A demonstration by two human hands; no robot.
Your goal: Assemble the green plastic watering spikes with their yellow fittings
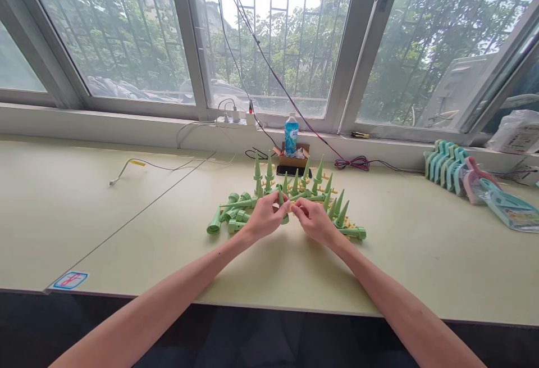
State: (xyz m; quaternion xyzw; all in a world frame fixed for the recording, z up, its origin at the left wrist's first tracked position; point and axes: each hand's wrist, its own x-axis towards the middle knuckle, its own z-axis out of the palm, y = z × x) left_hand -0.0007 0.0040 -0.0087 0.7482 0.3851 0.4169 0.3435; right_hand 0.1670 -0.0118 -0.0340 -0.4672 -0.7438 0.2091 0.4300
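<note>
My left hand (267,213) is closed round a green plastic watering spike (281,195), its pointed end up. My right hand (314,219) meets it from the right, fingertips pinched on a small yellow plastic piece (291,207) against the spike's side. Whether that piece sits in the spike, I cannot tell. Loose green spikes (214,223) lie in a heap left of my left hand. Behind both hands several spikes (269,172) stand upright, some with yellow pieces sticking out. More upright spikes (343,214) and one lying spike (357,233) are beside my right hand, among small yellow pieces.
At the back of the pale table (168,244) are a phone (290,171), a small cardboard box (301,159) and a blue bottle (291,135). A cable coil (352,163) lies right of them. Pastel plastic brush-and-dustpan sets (448,168) stand far right. A white cable (122,172) crosses the left side.
</note>
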